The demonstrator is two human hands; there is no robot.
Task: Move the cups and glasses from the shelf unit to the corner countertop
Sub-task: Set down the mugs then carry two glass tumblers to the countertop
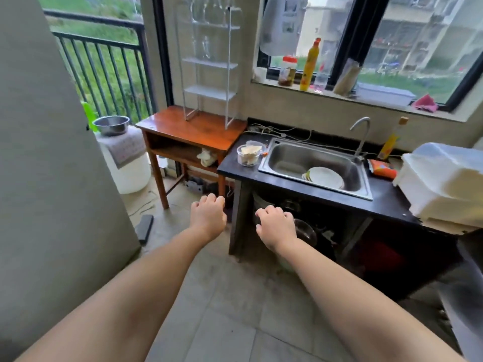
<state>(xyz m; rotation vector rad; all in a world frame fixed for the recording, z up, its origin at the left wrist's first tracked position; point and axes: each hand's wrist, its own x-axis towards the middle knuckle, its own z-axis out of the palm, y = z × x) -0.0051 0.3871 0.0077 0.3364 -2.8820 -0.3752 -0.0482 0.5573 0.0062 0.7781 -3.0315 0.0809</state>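
Observation:
A white wire shelf unit (209, 64) stands on a wooden side table (193, 128) in the corner by the balcony door. Clear glasses (206, 11) sit on its upper tiers, blurred; more clear glasses (202, 47) stand one tier lower. The two bottom tiers hold nothing. The black countertop (232, 163) with a steel sink (313, 163) adjoins the table on the right. My left hand (207, 215) and my right hand (275, 226) reach forward over the floor, well below and short of the shelf, fingers loosely curled, holding nothing.
A glass bowl of scraps (248, 154) sits on the countertop's left end. Plates (325, 177) lie in the sink. A white dish rack (444, 184) fills the counter's right. Bottles and jars (309, 65) line the windowsill. A grey wall (52, 178) is close on my left.

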